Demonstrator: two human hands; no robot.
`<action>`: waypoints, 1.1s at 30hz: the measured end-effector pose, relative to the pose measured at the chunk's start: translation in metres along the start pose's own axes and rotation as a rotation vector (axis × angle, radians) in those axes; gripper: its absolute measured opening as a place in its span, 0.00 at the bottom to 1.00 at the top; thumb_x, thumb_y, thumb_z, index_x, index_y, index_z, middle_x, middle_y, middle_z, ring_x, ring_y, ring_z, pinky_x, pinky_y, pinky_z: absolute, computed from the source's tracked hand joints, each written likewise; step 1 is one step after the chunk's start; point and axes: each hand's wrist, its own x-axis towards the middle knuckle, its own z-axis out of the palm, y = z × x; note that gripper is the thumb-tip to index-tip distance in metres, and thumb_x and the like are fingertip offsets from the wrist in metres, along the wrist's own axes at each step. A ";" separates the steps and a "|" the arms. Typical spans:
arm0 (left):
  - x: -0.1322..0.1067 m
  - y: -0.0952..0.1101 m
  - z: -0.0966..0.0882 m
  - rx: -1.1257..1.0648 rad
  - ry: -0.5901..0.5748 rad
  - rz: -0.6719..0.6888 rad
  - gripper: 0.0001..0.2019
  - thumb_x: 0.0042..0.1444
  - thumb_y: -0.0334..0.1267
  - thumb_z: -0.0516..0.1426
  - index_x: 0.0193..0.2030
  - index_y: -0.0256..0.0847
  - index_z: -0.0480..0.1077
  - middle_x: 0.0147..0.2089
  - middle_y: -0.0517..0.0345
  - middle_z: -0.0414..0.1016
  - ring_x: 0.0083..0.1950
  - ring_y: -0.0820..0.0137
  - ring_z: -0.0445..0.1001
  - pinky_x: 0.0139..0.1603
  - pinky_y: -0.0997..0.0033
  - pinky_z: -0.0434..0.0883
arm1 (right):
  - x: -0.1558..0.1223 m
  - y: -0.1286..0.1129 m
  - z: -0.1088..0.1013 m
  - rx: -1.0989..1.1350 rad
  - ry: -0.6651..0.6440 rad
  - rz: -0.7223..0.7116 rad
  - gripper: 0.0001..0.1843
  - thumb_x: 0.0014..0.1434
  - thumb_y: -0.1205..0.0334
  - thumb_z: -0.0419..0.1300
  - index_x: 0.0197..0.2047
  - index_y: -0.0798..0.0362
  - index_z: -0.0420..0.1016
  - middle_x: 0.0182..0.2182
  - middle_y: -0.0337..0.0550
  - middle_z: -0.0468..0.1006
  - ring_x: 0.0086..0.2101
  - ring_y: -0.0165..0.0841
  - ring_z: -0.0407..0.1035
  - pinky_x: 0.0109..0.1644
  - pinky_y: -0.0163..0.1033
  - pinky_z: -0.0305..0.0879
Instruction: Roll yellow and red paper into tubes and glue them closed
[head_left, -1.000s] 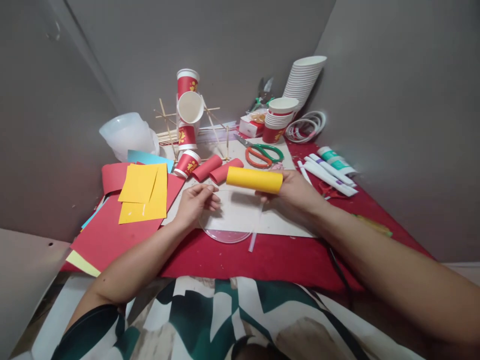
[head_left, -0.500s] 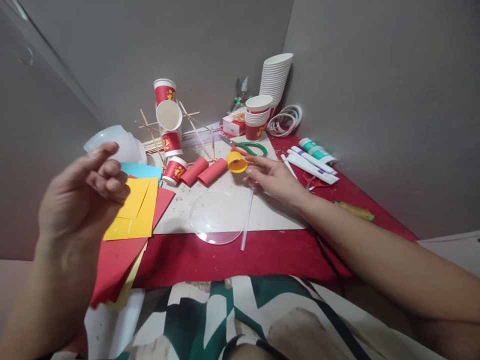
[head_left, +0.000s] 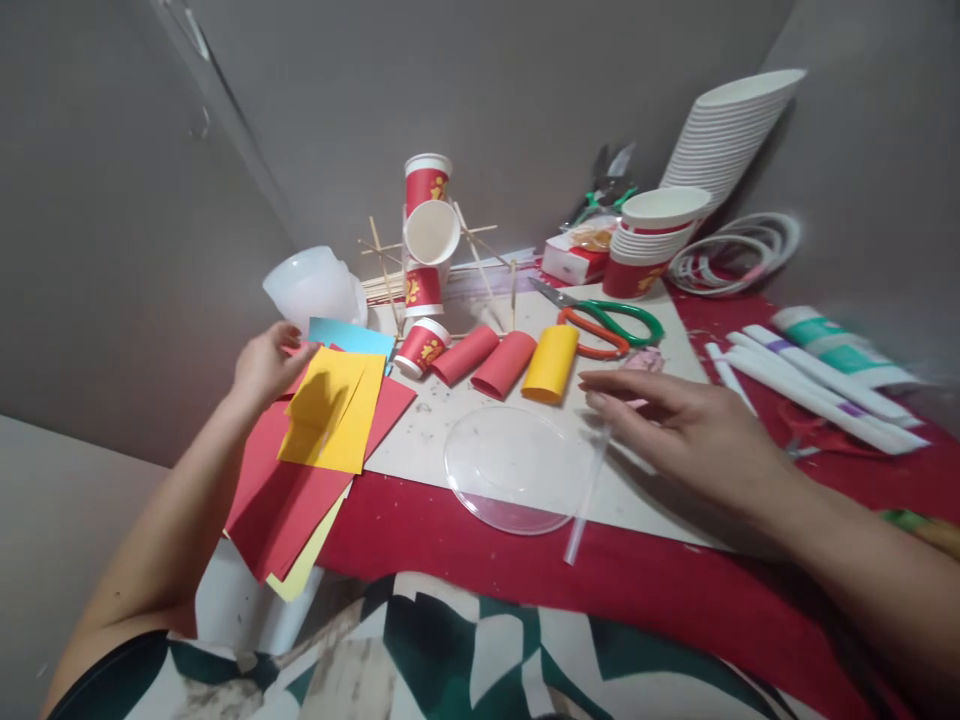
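Observation:
My left hand (head_left: 264,366) is at the far-left corner of a yellow paper sheet (head_left: 334,408), with its fingers curled on the sheet's edge. The sheet lies on red paper sheets (head_left: 277,500). My right hand (head_left: 686,432) hovers flat over the white board (head_left: 660,490), fingers stretched out and holding nothing. Just beyond its fingertips a yellow paper roll (head_left: 551,362) lies beside two red paper rolls (head_left: 484,360). A clear plastic lid (head_left: 514,468) and a clear tube (head_left: 587,495) lie in front of that hand.
A structure of red paper cups and skewers (head_left: 427,240) stands at the back. Scissors (head_left: 607,320), stacked cups (head_left: 652,240), stacked white bowls (head_left: 731,125), white rings (head_left: 731,255) and glue tubes (head_left: 817,370) fill the right. A white plastic container (head_left: 311,285) sits at the left.
My right hand has set the yellow roll down beside the red rolls and pulled back open. My left hand dropped from mid-air onto the yellow paper sheet.

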 end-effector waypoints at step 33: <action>-0.011 -0.039 0.050 0.349 -0.287 -0.085 0.48 0.53 0.68 0.55 0.73 0.38 0.53 0.55 0.36 0.75 0.53 0.35 0.74 0.47 0.43 0.72 | -0.005 -0.008 -0.009 0.277 0.395 0.032 0.10 0.63 0.62 0.63 0.46 0.48 0.83 0.31 0.38 0.83 0.27 0.28 0.78 0.35 0.35 0.78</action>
